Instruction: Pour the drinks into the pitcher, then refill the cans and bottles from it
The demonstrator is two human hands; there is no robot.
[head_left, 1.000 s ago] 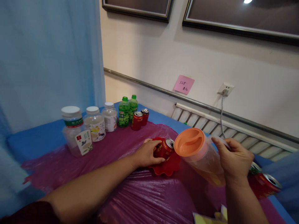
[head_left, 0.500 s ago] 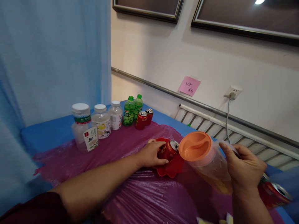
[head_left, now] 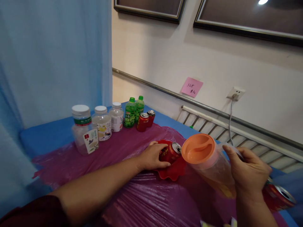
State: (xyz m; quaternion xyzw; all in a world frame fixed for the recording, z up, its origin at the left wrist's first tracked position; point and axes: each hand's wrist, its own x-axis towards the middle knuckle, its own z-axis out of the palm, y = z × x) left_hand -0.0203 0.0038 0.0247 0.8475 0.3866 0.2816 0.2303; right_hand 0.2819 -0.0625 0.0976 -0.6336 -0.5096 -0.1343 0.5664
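My left hand (head_left: pixel 153 156) is wrapped round a red can (head_left: pixel 170 153), which leans to the right over a red scalloped dish (head_left: pixel 176 171). In my right hand (head_left: pixel 251 168) is the handle of a clear pitcher (head_left: pixel 219 173) with an orange lid (head_left: pixel 198 148). The pitcher is tipped to the left, its lid close beside the can's top, and holds some yellowish liquid. Whether liquid passes between them cannot be made out.
Clear jars with white lids (head_left: pixel 81 129), two green bottles (head_left: pixel 130 113) and two red cans (head_left: pixel 143 122) stand at the back left. More red cans (head_left: pixel 278 197) are at the right, beyond my right wrist. Purple plastic sheeting (head_left: pixel 142 201) covers the blue table (head_left: pixel 44 129).
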